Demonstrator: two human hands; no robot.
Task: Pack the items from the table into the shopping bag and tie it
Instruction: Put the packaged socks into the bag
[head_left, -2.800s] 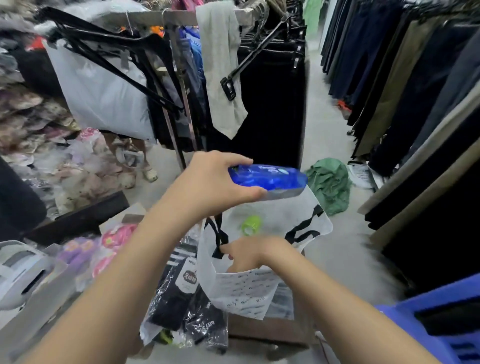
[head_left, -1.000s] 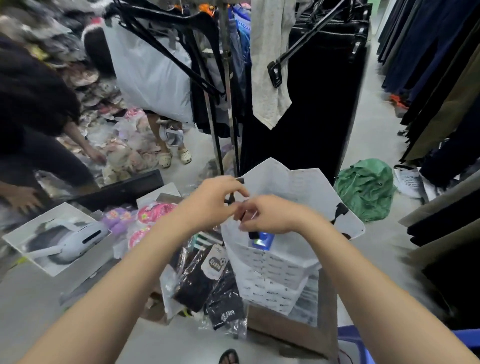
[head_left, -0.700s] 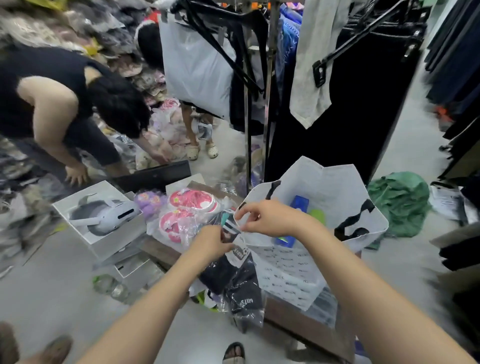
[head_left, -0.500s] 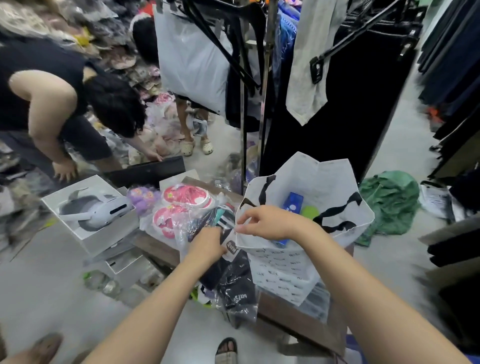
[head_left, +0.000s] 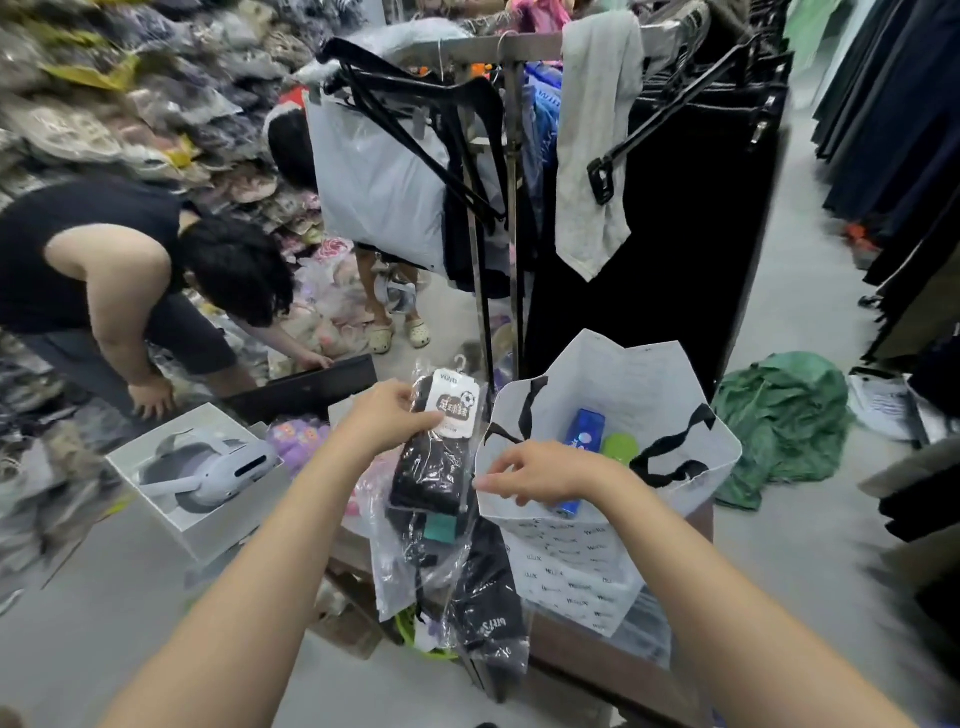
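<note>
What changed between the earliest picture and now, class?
The blue plastic bottle left the left hand and lies inside the white printed shopping bag. The left hand has picked up a clear-wrapped packet of black socks. The right hand still pinches the bag's rim open.

sock pack (head_left: 439, 447): black, clear wrap, pinched at card top by left hand (head_left: 387, 415), hanging | shopping bag (head_left: 597, 551): white, open, upright, rim pinched by right hand (head_left: 535, 475) | blue box (head_left: 584, 434) + green item (head_left: 619, 448) inside, beyond right hand
</note>
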